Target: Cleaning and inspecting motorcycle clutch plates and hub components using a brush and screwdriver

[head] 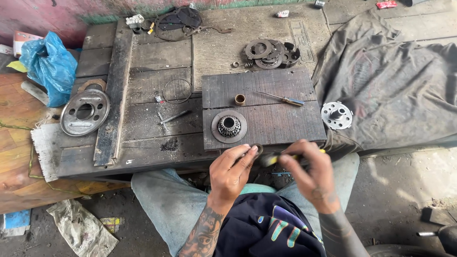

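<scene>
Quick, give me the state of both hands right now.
Left hand: closed, pinching a small dark ring at the board's front edge.
Right hand: closed around a yellow-handled tool.

A low, scarred wooden workbench (pixel 143 71) sits on a dirty concrete floor (pixel 400 200) (daylight, soft) before a faded pink wall (pixel 47 14); orange planks (pixel 14 147) lie left.

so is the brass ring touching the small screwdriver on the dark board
Apart. The head view shows the brass ring standing left of the small screwdriver, with a strip of bare dark board plainly visible between the ring and the screwdriver's tip.
</scene>
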